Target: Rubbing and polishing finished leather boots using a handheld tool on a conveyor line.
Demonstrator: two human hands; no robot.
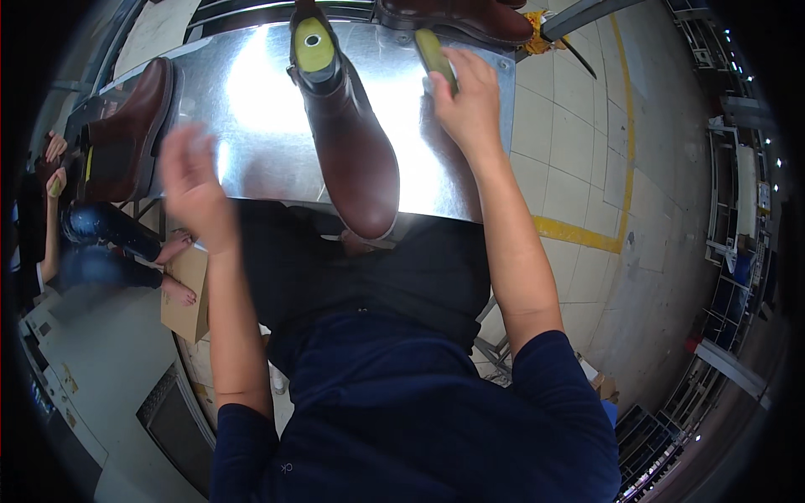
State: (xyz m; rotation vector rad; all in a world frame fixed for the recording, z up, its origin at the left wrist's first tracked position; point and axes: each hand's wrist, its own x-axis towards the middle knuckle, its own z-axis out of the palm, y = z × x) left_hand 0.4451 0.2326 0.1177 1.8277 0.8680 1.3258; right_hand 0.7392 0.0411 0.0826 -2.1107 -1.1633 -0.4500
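A brown ankle boot (352, 151) lies in the middle of the shiny sheet-metal tabletop (251, 92), toe toward the person, with a yellow-green shoe last (314, 44) seated in its opening, so that boot looks already fitted with its last. The right hand (468, 101) rests at the far right part of the tabletop, its fingers (449, 80) closed around a second yellow-green last-like piece (433, 50), which lies just below another brown boot (457, 18) at the far edge; whether this piece is going in or has come out cannot be told, so that boot counts as work in hand. The left hand (191, 180) hangs over the left part of the tabletop, blurred, holding nothing that can be seen; its fingers look loosely spread, though the blur makes this uncertain. A third brown boot (130, 130) stands on its side at the left edge, untouched, and its opening cannot be judged. The tabletop is bright, reflective metal with glare. Below lies a pale tiled floor (579, 126) with a yellow line (579, 233); metal racks (738, 201) stand at the right. At the left another person sits, bare feet (176, 268) by a cardboard piece (189, 293).
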